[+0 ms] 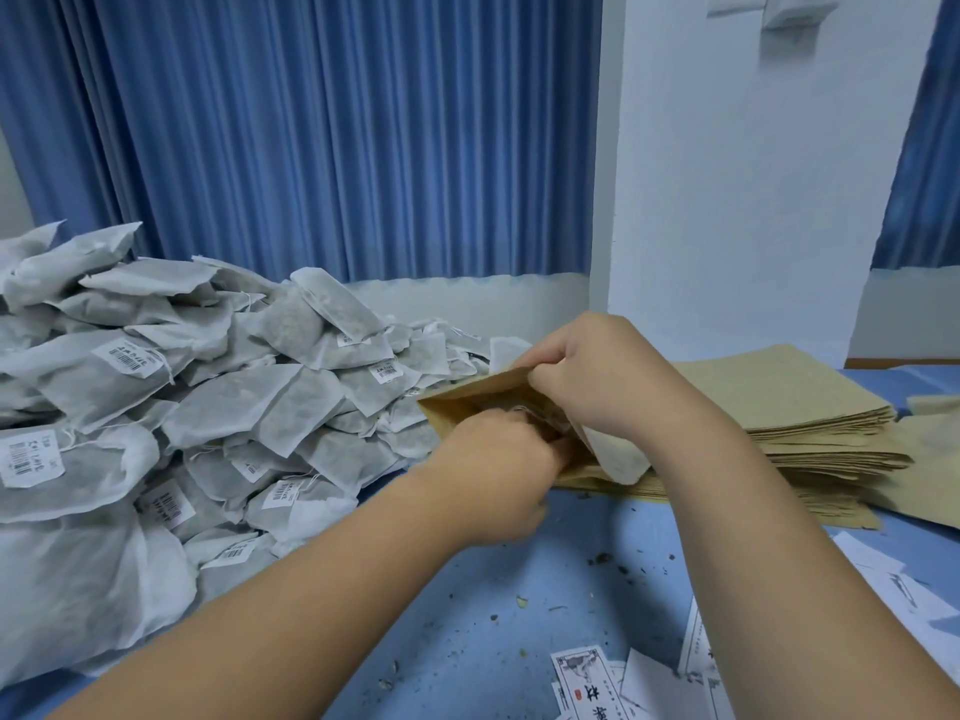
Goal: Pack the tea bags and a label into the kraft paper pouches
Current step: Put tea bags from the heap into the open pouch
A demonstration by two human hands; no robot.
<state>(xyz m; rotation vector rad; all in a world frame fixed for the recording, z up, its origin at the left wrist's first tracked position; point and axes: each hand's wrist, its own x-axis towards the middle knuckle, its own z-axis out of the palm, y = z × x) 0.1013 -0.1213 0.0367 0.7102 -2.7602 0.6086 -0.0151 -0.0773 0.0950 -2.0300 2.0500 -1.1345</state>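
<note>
Right fingers (545,379) bent hard, pinching the top lip of the pouch (467,394) against the thumb. Left fingers (545,446) curled and bunched at the pouch mouth, tips buried inside; contents of that grip impossible to tell, though probably a tea bag on its way in.

Both hands touching the pouch: right hand (597,376) above and farther off, left hand (498,470) below and nearer. Likely stuffing from the left, holding the mouth agape from the right.

Pouch held off the surface (467,615), tilted, long axis running from the mouth at the fingers up and away leftward toward the pile (208,397).

One white tea bag (621,457) hanging below the right wrist, upper end hidden behind the hand; whether partly inside the pouch, unclear. Behind it, the stack (810,423) of flat pouches.

Next, at a guess: sliding that bag along the pouch's length, not across it, then reaching near and right for the labels (582,678), well apart from both hands. Pile just beside the pouch on the left, closest to the left hand.
</note>
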